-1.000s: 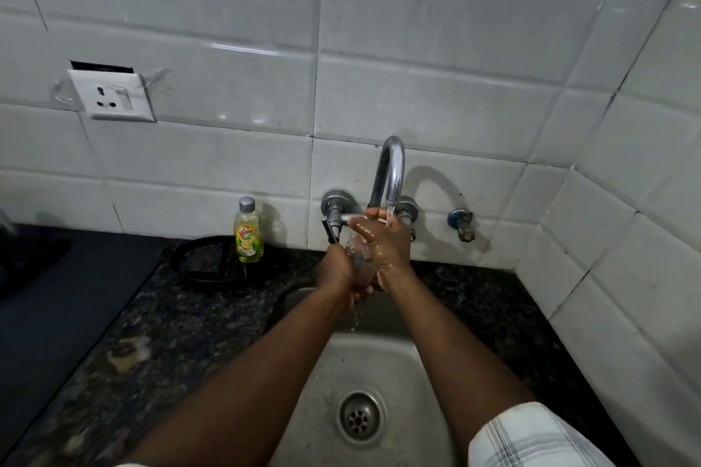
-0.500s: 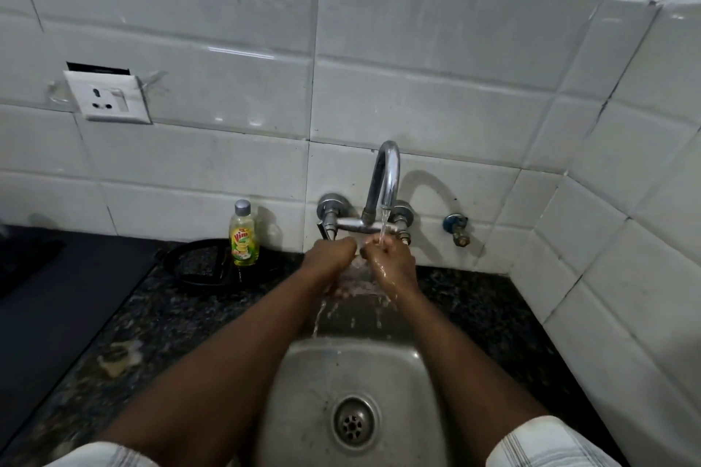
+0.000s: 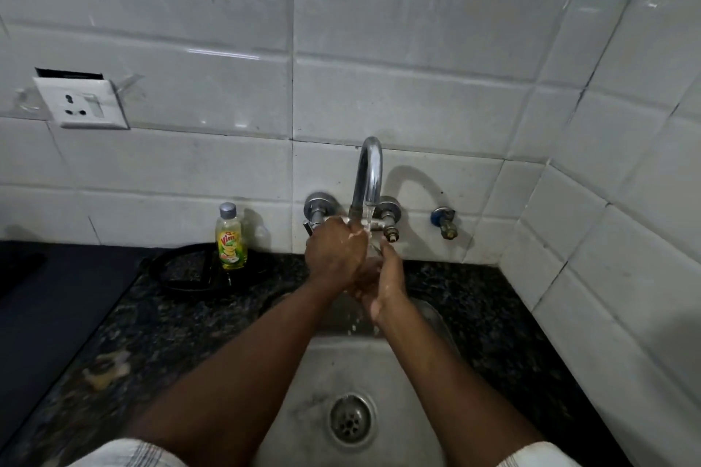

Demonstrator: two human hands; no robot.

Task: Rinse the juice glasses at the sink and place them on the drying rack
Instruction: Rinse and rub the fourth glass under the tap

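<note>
Both my hands are under the running chrome tap (image 3: pixel 370 171) above the steel sink (image 3: pixel 326 372). My left hand (image 3: pixel 333 254) is curled with its knuckles up, pressed against the palm of my right hand (image 3: pixel 387 281). The right hand's fingers point up toward the spout. A thin stream of water (image 3: pixel 368 218) falls on them and drips into the basin. No juice glass and no drying rack show in the head view. The space between my palms is hidden.
A yellow dish soap bottle (image 3: pixel 230 237) stands on a black round stand (image 3: pixel 178 269) left of the tap. The dark granite counter (image 3: pixel 170 322) surrounds the sink. A blue-capped valve (image 3: pixel 444 222) sticks out of the wall at right. Tiled walls close the back and right.
My hands have gone from side by side under the stream to overlapping, the left one rolled over the right palm. The view has shifted slightly.
</note>
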